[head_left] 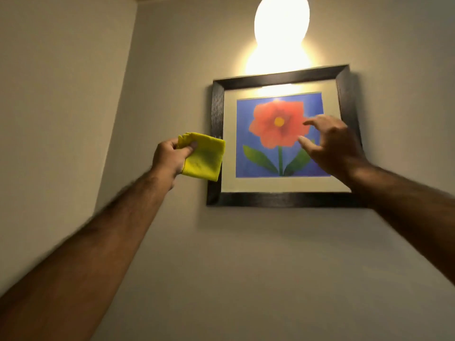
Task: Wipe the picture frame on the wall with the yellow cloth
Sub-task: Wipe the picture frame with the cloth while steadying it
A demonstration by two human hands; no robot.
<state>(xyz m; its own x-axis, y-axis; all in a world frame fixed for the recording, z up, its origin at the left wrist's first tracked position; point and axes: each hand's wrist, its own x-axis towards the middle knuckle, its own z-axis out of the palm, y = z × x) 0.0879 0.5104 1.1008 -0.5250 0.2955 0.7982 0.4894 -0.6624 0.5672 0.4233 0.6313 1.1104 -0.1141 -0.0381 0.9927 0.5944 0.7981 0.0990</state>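
Left hand [170, 156] is raised toward the wall [246, 267], its fingers and thumb closed on a folded yellow cloth [204, 157]. That cloth hangs just beside the frame [216, 114], its right edge overlapping the dark left rail from where I stand; whether it touches the wood I cannot tell.

Right hand [332, 146] is up in front of the picture, holding nothing, fingers spread and loosely curled, the thumb apart from the rest. It covers the right part of the blue print and reaches across toward the right rail. Whether the fingertips touch the glass is not clear.

Inside the dark frame a pale mat surrounds a red flower [278, 124] on blue, with a green stem and two leaves. A lamp [282, 20] glows bright on the wall directly above the top rail, and its glare spills onto the upper mat.
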